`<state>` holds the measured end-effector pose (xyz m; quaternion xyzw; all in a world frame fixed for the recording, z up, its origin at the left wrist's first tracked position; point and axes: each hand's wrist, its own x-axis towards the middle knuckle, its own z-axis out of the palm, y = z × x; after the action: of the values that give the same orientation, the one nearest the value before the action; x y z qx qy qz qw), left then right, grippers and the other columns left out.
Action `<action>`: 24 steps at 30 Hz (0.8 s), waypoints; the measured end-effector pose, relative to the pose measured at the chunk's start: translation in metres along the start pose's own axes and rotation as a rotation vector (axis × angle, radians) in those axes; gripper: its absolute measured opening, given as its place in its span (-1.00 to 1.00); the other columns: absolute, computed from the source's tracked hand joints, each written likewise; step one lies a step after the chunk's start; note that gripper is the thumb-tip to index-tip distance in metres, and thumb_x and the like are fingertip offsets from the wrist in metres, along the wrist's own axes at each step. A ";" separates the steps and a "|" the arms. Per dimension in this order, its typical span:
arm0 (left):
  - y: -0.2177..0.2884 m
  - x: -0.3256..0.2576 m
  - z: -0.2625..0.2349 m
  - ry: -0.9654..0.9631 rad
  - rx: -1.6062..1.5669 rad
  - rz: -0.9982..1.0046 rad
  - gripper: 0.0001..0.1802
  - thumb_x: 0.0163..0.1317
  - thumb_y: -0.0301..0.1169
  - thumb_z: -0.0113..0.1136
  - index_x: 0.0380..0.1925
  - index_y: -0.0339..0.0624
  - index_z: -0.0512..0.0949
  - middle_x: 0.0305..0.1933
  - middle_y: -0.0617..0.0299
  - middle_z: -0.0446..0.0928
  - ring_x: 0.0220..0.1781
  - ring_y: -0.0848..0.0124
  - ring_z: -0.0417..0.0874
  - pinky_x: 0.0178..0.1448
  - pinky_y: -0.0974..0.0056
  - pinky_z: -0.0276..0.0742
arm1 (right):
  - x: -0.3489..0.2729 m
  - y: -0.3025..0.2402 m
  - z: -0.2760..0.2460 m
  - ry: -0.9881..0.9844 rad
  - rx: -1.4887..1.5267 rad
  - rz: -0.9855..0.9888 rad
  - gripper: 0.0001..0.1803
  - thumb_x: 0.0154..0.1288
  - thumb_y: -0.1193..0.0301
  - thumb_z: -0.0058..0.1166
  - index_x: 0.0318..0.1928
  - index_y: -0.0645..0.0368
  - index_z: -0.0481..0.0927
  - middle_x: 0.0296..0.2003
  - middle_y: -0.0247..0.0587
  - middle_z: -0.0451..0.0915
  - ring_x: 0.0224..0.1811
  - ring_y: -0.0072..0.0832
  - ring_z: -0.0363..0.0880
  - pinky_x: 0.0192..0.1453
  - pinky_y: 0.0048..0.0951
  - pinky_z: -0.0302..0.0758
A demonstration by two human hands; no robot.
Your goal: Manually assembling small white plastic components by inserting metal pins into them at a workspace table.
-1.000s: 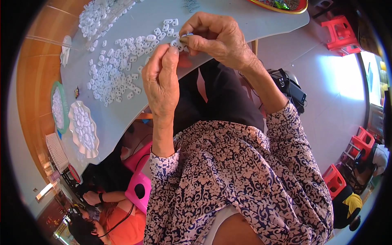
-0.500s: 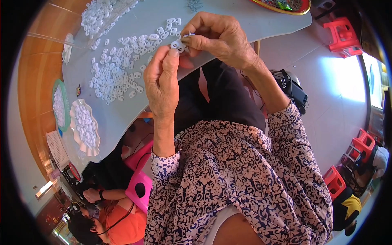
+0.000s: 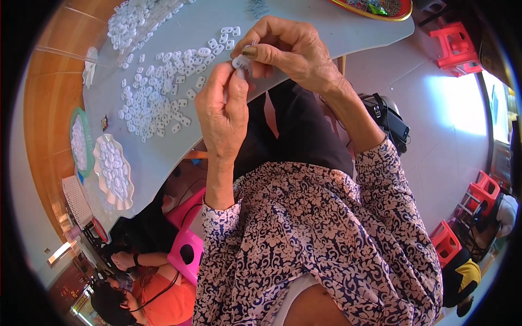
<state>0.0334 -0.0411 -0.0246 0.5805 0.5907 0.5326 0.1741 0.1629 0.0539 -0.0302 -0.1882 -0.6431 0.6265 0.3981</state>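
Observation:
My left hand (image 3: 223, 111) pinches a small white plastic piece (image 3: 239, 62) with round holes between thumb and forefinger. Close against it, my right hand (image 3: 296, 54) is closed, thumb to forefinger, on a small piece with thin metal prongs (image 3: 253, 42) standing up beside the dark-stained thumbnail. The two pieces meet or nearly meet; my fingertips hide the contact. Both hands are above the table's near edge. Many loose white plastic pieces (image 3: 149, 103) lie spread on the table to the left of my hands.
The grey table (image 3: 304, 32) curves around me. On it are a wavy-edged dish (image 3: 129, 204) of white pieces, a green basket (image 3: 74, 119), a pile of metal pins (image 3: 258, 7) and a red tray (image 3: 399, 15). A person in orange (image 3: 163, 293) sits at lower left.
My left hand has moved slightly right and tilted, bringing its white piece closer to my right fingers. My right hand has stayed nearly in place.

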 end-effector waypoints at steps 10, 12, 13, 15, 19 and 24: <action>0.010 0.002 -0.005 -0.063 -0.138 -0.289 -0.73 0.32 -0.31 -0.02 -0.33 -0.33 0.52 -0.51 0.34 0.47 -0.42 0.58 0.39 -0.29 0.45 0.31 | 0.000 0.001 0.002 0.018 0.078 -0.063 -0.82 0.27 0.38 0.13 -0.29 0.28 0.54 -0.44 -0.35 0.59 -0.39 -0.69 0.55 -0.28 -0.63 0.52; 0.010 0.004 -0.005 -0.057 -0.241 -0.364 -0.67 0.33 -0.25 -0.05 -0.35 -0.35 0.53 -0.51 0.29 0.49 -0.42 0.56 0.42 -0.24 0.44 0.32 | 0.000 0.002 0.001 0.005 0.048 -0.078 -0.82 0.27 0.39 0.13 -0.29 0.27 0.54 -0.43 -0.35 0.59 -0.37 -0.68 0.55 -0.24 -0.62 0.54; 0.011 0.005 -0.006 -0.054 -0.292 -0.401 -0.63 0.33 -0.23 -0.06 -0.36 -0.36 0.54 -0.51 0.26 0.49 -0.42 0.55 0.44 -0.21 0.43 0.32 | 0.000 0.002 0.001 0.004 0.049 -0.077 -0.82 0.27 0.39 0.13 -0.29 0.27 0.54 -0.43 -0.35 0.59 -0.37 -0.68 0.55 -0.24 -0.62 0.54; 0.014 0.007 -0.007 -0.063 -0.290 -0.451 -0.68 0.30 -0.27 0.00 -0.36 -0.37 0.54 -0.49 0.24 0.50 -0.41 0.52 0.46 -0.19 0.43 0.33 | 0.001 0.003 0.002 -0.018 0.095 -0.134 -0.83 0.28 0.39 0.12 -0.29 0.27 0.54 -0.41 -0.35 0.60 -0.36 -0.67 0.56 -0.22 -0.61 0.54; 0.010 0.004 0.001 -0.013 -0.543 -0.436 -0.76 0.26 -0.32 0.11 -0.37 -0.31 0.56 -0.50 0.29 0.54 -0.46 0.63 0.43 -0.36 0.52 0.28 | 0.002 0.006 -0.001 -0.044 0.118 -0.104 -0.84 0.27 0.40 0.12 -0.29 0.27 0.54 -0.40 -0.33 0.60 -0.35 -0.66 0.56 -0.21 -0.60 0.55; 0.002 0.003 0.001 -0.011 -0.607 -0.375 -0.78 0.26 -0.34 0.11 -0.36 -0.32 0.56 -0.48 0.26 0.54 -0.43 0.58 0.48 -0.28 0.46 0.35 | 0.001 0.002 -0.003 -0.008 -0.017 -0.022 -0.86 0.29 0.43 0.09 -0.22 0.26 0.55 -0.26 -0.21 0.63 -0.25 -0.58 0.59 -0.16 -0.56 0.57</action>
<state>0.0343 -0.0388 -0.0222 0.3868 0.5009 0.6394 0.4366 0.1639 0.0566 -0.0317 -0.1818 -0.6521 0.6174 0.4006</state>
